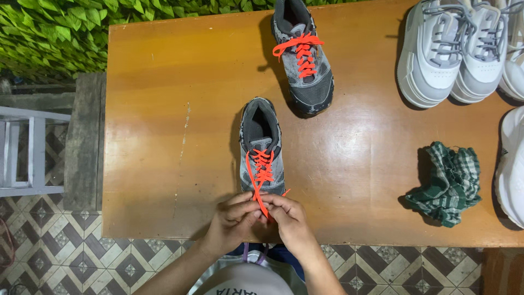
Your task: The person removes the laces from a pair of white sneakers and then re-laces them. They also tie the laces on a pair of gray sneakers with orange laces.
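Note:
A grey sports shoe [261,143] with an orange lace [261,170] stands on the brown wooden table [164,109], its toe end towards me. My left hand [233,219] and my right hand [290,220] meet over the toe end and pinch the orange lace ends between their fingertips. The toe of the shoe is hidden under my hands. A second grey shoe [303,54] with its orange lace tied in a bow lies farther back, tilted a little.
White and grey sneakers [453,49] stand at the back right, another white shoe [512,164] at the right edge. A crumpled green checked cloth [447,183] lies at the right. A white frame [27,153], patterned floor tiles and green leaves lie beyond the table's left side.

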